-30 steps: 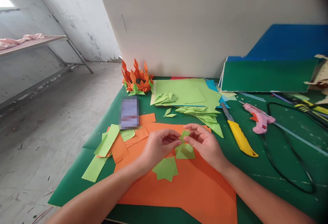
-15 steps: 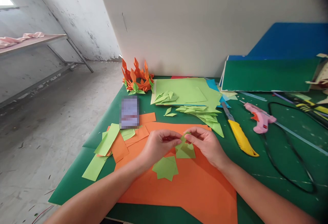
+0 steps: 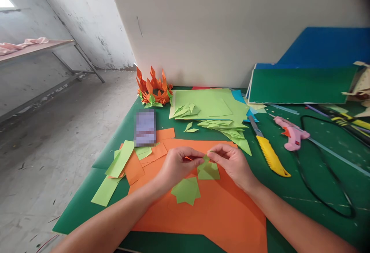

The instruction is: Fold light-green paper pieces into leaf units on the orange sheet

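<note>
Over a large orange sheet (image 3: 231,210), both hands meet in a pinch. Between the fingertips is a small folded green paper (image 3: 206,159), mostly hidden by them. My left hand (image 3: 180,164) grips its left side with thumb and forefinger. From the other side my right hand (image 3: 231,162) pinches it too. Just under the fingers lies a green paper square (image 3: 208,173). Closer to me, a stack of green squares (image 3: 186,191) is turned at angles to one another, forming a pointed outline.
Orange and green paper pieces (image 3: 120,158) lie left, below a blurred phone-like rectangle (image 3: 145,127). An orange folded-paper ring (image 3: 153,91) stands behind. Folded green pieces (image 3: 222,125) lie beyond the hands. At right are a yellow-handled knife (image 3: 270,154) and a pink glue gun (image 3: 291,132) with its cord.
The fingertips have drawn slightly closer together, and less of the small folded green paper shows between them. The view has shifted a little; the other things lie as before.
</note>
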`<state>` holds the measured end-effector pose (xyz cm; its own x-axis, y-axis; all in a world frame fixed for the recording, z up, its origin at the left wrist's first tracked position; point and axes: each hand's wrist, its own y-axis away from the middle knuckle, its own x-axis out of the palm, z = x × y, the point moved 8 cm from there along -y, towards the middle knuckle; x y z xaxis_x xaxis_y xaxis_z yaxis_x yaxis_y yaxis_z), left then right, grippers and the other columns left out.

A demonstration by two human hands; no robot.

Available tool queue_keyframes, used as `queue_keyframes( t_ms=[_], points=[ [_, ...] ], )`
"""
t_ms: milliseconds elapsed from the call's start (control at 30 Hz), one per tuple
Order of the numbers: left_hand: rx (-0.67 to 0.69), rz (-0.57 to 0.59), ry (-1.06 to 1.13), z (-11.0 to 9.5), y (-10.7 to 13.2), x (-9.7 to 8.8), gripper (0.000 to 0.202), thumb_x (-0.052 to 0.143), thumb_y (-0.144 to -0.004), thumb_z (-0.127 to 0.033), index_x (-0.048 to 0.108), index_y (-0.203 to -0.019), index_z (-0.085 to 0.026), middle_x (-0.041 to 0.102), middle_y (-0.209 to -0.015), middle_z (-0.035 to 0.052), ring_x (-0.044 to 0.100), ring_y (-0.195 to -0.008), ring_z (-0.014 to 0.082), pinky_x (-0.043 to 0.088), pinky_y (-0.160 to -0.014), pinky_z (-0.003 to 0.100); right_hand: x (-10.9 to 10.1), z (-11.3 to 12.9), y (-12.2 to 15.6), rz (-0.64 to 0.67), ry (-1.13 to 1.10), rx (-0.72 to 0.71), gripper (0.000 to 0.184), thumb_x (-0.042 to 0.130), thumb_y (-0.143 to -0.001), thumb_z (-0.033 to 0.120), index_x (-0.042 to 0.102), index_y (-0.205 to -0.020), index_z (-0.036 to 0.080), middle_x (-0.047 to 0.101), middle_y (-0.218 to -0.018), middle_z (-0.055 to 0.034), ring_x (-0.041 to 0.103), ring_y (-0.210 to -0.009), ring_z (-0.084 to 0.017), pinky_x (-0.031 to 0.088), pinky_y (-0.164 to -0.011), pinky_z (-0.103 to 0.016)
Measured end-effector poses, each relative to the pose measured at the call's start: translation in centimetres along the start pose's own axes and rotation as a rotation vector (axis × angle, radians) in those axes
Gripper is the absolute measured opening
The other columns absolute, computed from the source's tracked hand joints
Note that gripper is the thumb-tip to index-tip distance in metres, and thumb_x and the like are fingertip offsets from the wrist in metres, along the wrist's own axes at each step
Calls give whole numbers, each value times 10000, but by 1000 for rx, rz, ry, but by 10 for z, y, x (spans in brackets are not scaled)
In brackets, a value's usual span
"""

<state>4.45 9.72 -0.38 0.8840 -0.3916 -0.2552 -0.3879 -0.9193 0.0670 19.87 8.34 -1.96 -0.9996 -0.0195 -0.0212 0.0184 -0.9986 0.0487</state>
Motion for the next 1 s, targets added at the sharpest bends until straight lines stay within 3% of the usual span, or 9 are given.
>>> queue_keyframes(
  t_ms=[200,367,467,567,733,833,1000],
  points=[
    [6,-21,1,-1,2,0,158,697,-780,-320,727,-872,-195,718,-809,21,640,-715,149,520,-648,237,0,1,0,-17,15,-7,302,744,-734,479,670,-755,187,679,-750,-33,621,-689,-153,532,-646,-269],
    [109,19,-87,-10,3,2,118,626,-833,-272,719,-835,-200,711,-822,18,631,-724,140,519,-680,236,0,1,-1,-7,83,-26,310,716,-759,489,668,-762,183,676,-750,-38,624,-688,-165,525,-627,-273],
    [98,24,-139,-4,-1,0,140,613,-834,-263,742,-860,-218,721,-883,18,644,-762,149,519,-696,232,-3,7,-2,-30,169,-119,259,676,-815,450,662,-883,200,685,-859,-45,640,-778,-181,539,-704,-294],
    [21,7,-183,9,-5,-6,146,623,-814,-268,753,-865,-224,721,-926,19,648,-762,152,519,-661,224,-8,22,1,-88,351,-302,167,602,-890,378,657,-947,231,672,-959,-52,628,-887,-200,522,-791,-329],
    [24,30,-232,11,-7,-7,177,593,-822,-279,757,-855,-222,715,-874,22,640,-741,166,508,-607,229,11,34,8,80,630,-520,152,540,-931,266,691,-919,257,677,-942,-58,618,-936,-230,511,-814,-378],
    [63,48,-248,6,-6,-4,186,579,-829,-267,756,-852,-218,702,-876,31,636,-747,166,508,-627,233,22,33,12,185,689,-602,202,505,-943,217,701,-965,258,691,-998,-65,621,-967,-235,525,-822,-401],
    [108,20,-365,0,-5,-5,184,583,-833,-237,767,-832,-225,659,-856,43,617,-702,150,493,-613,230,27,30,13,228,726,-654,240,483,-954,201,695,-1050,260,694,-1060,-66,624,-989,-237,535,-840,-421]
  ],
)
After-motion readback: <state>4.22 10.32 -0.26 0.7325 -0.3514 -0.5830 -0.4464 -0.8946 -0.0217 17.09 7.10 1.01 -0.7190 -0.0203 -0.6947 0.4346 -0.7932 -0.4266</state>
